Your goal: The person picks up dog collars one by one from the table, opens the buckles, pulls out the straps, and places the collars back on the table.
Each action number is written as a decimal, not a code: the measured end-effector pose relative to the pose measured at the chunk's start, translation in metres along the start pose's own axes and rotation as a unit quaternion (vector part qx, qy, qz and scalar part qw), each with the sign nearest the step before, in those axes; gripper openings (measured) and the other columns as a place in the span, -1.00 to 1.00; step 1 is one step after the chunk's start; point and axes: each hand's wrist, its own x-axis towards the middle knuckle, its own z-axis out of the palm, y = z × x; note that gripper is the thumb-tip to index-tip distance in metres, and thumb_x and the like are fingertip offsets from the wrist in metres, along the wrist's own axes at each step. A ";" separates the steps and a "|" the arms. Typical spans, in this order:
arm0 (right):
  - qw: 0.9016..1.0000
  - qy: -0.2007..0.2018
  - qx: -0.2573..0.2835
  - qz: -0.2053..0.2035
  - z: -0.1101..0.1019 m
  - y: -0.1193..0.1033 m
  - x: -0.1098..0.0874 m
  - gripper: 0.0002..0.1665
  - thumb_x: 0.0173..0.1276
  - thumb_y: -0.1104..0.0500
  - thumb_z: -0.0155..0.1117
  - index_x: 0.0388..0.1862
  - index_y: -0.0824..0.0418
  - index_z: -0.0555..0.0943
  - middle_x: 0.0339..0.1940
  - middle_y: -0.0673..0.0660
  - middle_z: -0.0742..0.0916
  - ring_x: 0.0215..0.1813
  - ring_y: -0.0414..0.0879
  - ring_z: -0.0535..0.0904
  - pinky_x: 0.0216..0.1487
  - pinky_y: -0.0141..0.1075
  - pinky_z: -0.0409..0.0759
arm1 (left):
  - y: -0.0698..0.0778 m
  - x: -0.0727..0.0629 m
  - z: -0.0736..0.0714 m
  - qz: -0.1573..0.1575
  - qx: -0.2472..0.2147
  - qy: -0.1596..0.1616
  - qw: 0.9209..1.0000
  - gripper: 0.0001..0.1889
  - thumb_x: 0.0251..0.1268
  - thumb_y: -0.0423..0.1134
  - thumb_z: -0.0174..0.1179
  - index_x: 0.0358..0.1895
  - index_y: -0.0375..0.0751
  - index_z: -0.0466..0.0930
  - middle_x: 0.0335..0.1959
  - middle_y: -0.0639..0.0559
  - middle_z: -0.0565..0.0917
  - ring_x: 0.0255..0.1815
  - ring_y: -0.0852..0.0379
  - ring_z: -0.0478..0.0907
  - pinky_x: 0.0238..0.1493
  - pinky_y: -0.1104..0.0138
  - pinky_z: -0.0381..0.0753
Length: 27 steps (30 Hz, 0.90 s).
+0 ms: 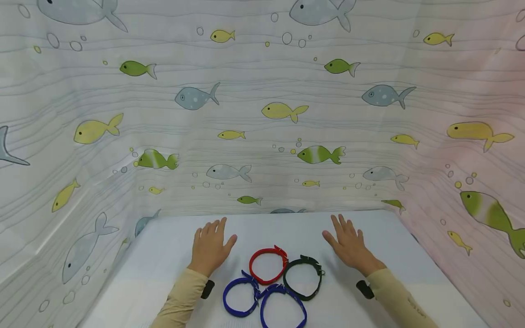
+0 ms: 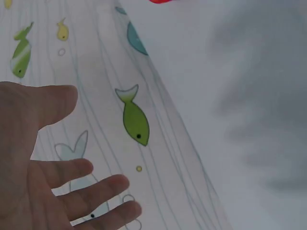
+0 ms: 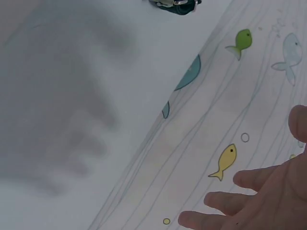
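Note:
Four buckled collars would be too many to count, so several buckled collars lie looped on the white table between the hands. A red collar [image 1: 252, 264] is at the back, touching a black collar [image 1: 285, 279] on its right. Nearer the front are a smaller-looking blue collar [image 1: 225, 296] and another blue collar [image 1: 304, 310], cut off by the lower edge. My left hand [image 1: 210, 246] hovers left of the red collar, fingers spread and holding nothing. On the other side, my right hand [image 1: 348, 243] is held up past the black collar, its fingers straight and nothing in them.
The white table [image 1: 176, 255] is bordered at the back and sides by a fish-patterned curtain [image 1: 262, 173]. A dark wrist camera [image 1: 208, 289] is on the left wrist and another wrist camera [image 1: 364, 289] on the right.

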 end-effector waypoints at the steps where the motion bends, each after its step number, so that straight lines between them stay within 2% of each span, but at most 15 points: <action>1: 1.000 -0.002 0.006 -0.005 0.002 -0.001 -0.001 -0.04 0.63 -0.32 -0.21 0.64 0.37 -0.02 0.61 0.49 0.03 0.56 0.55 -0.18 0.36 0.52 -0.28 | 0.003 0.001 0.003 0.004 0.002 0.000 1.000 -0.33 0.37 0.11 0.26 0.34 -0.33 0.49 0.17 -0.33 0.63 0.19 -0.35 0.54 0.21 -0.23 0.41; 4: 1.000 -0.001 0.021 -0.024 0.005 -0.003 -0.001 -0.05 0.63 -0.30 -0.16 0.64 0.36 -0.02 0.60 0.49 0.08 0.55 0.54 -0.10 0.37 0.50 -0.19 | 0.015 0.009 0.014 0.025 0.009 -0.002 1.000 -0.40 0.32 0.07 0.33 0.25 -0.29 0.58 0.00 -0.26 0.71 -0.04 -0.27 0.67 -0.03 -0.13 0.58; 6: 0.999 0.002 0.027 -0.034 0.006 -0.004 0.000 -0.06 0.63 -0.29 -0.13 0.64 0.35 -0.01 0.60 0.48 0.12 0.55 0.53 -0.05 0.39 0.48 -0.15 | 0.024 0.015 0.022 0.042 0.005 -0.004 0.999 -0.50 0.29 0.04 0.38 0.15 -0.23 0.66 -0.09 -0.20 0.74 -0.14 -0.22 0.70 -0.17 -0.08 0.63; 10: 0.999 0.005 0.035 -0.042 0.006 -0.006 -0.003 -0.08 0.63 -0.24 -0.06 0.64 0.34 -0.02 0.59 0.46 0.16 0.55 0.49 0.03 0.43 0.40 -0.02 | 0.043 0.023 0.041 0.074 -0.007 -0.038 0.997 -0.67 0.23 -0.03 0.44 -0.02 -0.11 0.76 -0.21 -0.10 0.76 -0.26 -0.13 0.70 -0.32 0.01 0.65; 16: 0.997 -0.009 0.057 -0.054 0.008 -0.011 -0.008 -0.08 0.62 -0.22 -0.01 0.63 0.36 0.01 0.58 0.45 0.19 0.55 0.45 0.08 0.44 0.35 0.07 | 0.062 0.025 0.067 0.082 -0.011 -0.097 0.992 -0.75 0.23 -0.10 0.43 -0.07 -0.09 0.78 -0.23 -0.05 0.77 -0.26 -0.07 0.72 -0.34 0.06 0.68; 18: 0.996 -0.007 0.061 -0.060 0.009 -0.012 -0.009 -0.09 0.62 -0.19 0.01 0.62 0.37 0.02 0.58 0.45 0.20 0.54 0.44 0.09 0.44 0.34 0.08 | 0.066 0.025 0.073 0.080 -0.016 -0.113 0.990 -0.78 0.24 -0.11 0.42 -0.09 -0.06 0.79 -0.23 -0.02 0.78 -0.23 -0.03 0.72 -0.33 0.08 0.68; 21: 0.996 0.000 0.057 -0.066 0.011 -0.013 -0.008 -0.10 0.62 -0.18 0.02 0.62 0.37 0.04 0.57 0.43 0.23 0.54 0.42 0.12 0.45 0.32 0.11 | 0.071 0.026 0.079 0.094 -0.022 -0.132 0.986 -0.83 0.24 -0.10 0.43 -0.16 -0.02 0.82 -0.26 0.04 0.78 -0.24 0.04 0.72 -0.34 0.15 0.68; 24: 0.996 0.010 0.053 -0.076 0.013 -0.014 -0.006 -0.12 0.61 -0.18 0.03 0.60 0.37 0.08 0.56 0.42 0.27 0.53 0.41 0.16 0.44 0.33 0.11 | 0.074 0.026 0.082 0.113 -0.014 -0.142 0.983 -0.88 0.22 -0.13 0.45 -0.21 0.02 0.83 -0.31 0.08 0.75 -0.29 0.08 0.69 -0.36 0.20 0.66; 27: 0.995 0.017 0.046 -0.087 0.014 -0.017 -0.004 -0.14 0.61 -0.18 0.03 0.59 0.35 0.13 0.55 0.40 0.31 0.52 0.42 0.17 0.41 0.40 0.03 | 0.073 0.025 0.084 0.119 -0.018 -0.139 0.983 -0.93 0.19 -0.23 0.46 -0.26 0.03 0.83 -0.35 0.09 0.72 -0.32 0.09 0.67 -0.37 0.23 0.66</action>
